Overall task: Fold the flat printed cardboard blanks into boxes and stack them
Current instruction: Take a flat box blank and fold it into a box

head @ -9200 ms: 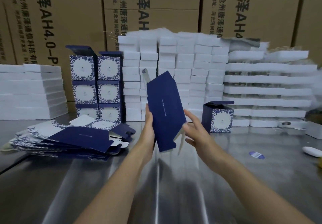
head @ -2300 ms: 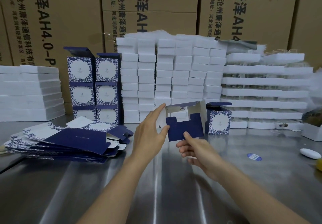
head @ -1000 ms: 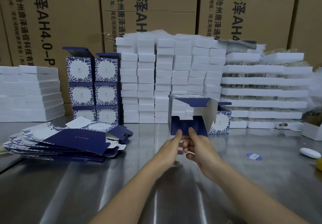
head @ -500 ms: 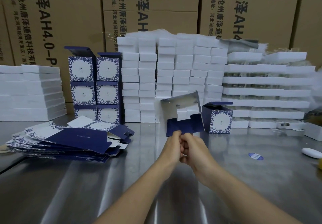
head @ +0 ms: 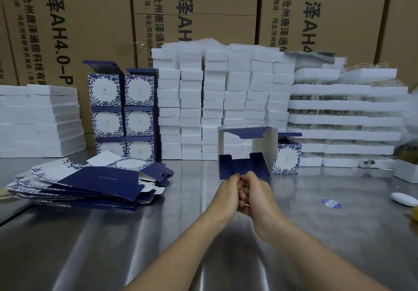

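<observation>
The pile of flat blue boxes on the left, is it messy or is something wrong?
A bit messy. The pile of flat blue-and-white printed cardboard blanks is fanned out and skewed, edges not lined up, on the shiny metal table. Nothing looks torn or spilled.

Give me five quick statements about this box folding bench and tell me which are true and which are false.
1. Both hands, left hand and right hand, grip the half-folded box. True.
2. The pile of flat blanks lies right of the hands. False: it lies to their left.
3. The held box is closed at both ends. False: it is an open tube; the white blocks show through it.
4. Finished boxes stand stacked in two columns. True.
5. A single finished box sits beside the held one. True.
</observation>
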Tool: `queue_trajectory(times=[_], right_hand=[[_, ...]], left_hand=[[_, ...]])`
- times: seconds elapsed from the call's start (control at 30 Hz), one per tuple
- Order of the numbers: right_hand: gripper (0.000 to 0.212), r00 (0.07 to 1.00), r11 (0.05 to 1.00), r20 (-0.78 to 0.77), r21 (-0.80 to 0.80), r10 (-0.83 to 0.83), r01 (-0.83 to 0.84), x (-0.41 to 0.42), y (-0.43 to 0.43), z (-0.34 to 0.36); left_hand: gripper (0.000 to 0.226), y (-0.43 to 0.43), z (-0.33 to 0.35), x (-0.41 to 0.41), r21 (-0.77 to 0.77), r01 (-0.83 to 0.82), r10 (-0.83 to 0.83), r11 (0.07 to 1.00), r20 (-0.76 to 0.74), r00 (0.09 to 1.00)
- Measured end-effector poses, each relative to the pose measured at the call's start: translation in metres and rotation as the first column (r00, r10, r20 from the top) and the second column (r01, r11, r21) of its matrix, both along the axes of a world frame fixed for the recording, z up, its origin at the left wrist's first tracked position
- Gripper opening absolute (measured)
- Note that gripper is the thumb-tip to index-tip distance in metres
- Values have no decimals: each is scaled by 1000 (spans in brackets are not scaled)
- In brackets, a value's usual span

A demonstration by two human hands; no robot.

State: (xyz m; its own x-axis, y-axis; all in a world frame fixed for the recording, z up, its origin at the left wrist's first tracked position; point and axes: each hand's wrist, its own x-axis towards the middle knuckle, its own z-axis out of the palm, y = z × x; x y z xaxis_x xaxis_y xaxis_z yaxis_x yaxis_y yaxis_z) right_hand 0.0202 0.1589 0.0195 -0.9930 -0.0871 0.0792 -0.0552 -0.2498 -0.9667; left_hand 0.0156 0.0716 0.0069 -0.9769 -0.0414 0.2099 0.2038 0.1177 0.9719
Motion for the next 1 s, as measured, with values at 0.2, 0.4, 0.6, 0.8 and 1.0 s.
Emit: queue_trajectory(times=[0.2, 0.4, 0.6, 0.8, 1.0], right_hand=[[43, 998, 998, -17, -1, -68, 68, -2, -5, -2], [49, 998, 998, -28, 1, -64, 65, -3, -1, 1], [46, 999, 1000, -47, 28, -13, 14, 1, 1, 2], [39, 998, 998, -9, 13, 58, -58, 1, 0, 1], [36, 999, 1000, -33, 13, 10, -9, -1, 0, 3]], left_hand=[[75, 2, 0, 3, 38, 12, -12, 999, 3, 1000], [63, 5, 8, 5, 248, -13, 7, 969, 28, 1000], [69, 1, 11, 8, 310, -44, 32, 950, 43, 999], [81, 5, 11, 9, 197, -82, 69, 977, 70, 995], [64, 6, 10, 8, 249, -51, 37, 967, 60, 998]])
